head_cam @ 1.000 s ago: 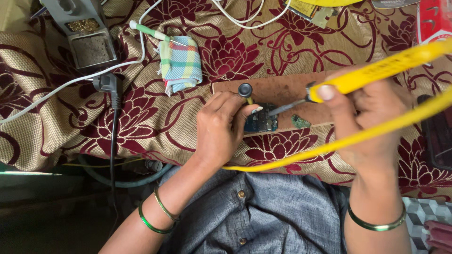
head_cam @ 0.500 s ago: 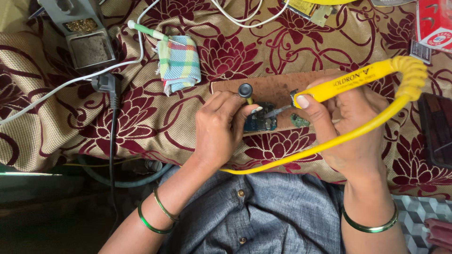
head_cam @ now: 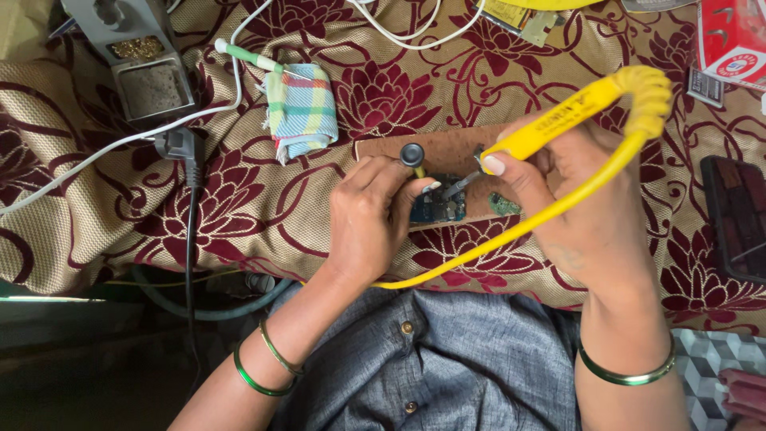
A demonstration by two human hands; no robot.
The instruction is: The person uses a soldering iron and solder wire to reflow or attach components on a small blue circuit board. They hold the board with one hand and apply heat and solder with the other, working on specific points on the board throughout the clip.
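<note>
My left hand [head_cam: 371,217] presses down on a small blue circuit board [head_cam: 441,209] and pinches a thin tool with a round black knob [head_cam: 412,154]. The board lies on a brown wooden block [head_cam: 455,152]. My right hand [head_cam: 586,207] grips a yellow soldering iron [head_cam: 558,118], whose metal tip [head_cam: 461,185] touches the board. Its yellow cord [head_cam: 550,215] loops around my right hand and runs toward my lap. A second small green board [head_cam: 504,204] lies beside my right thumb.
A floral maroon and beige cloth [head_cam: 120,215] covers the work surface. At the top left are a grey soldering stand [head_cam: 140,60] and a folded checked cloth [head_cam: 301,110]. A black plug [head_cam: 179,148] with cables lies left. A dark phone [head_cam: 736,215] sits at the right edge.
My right hand has lowered and swung the soldering iron leftward, bringing its tip onto the circuit board. My left hand has stayed on the board.
</note>
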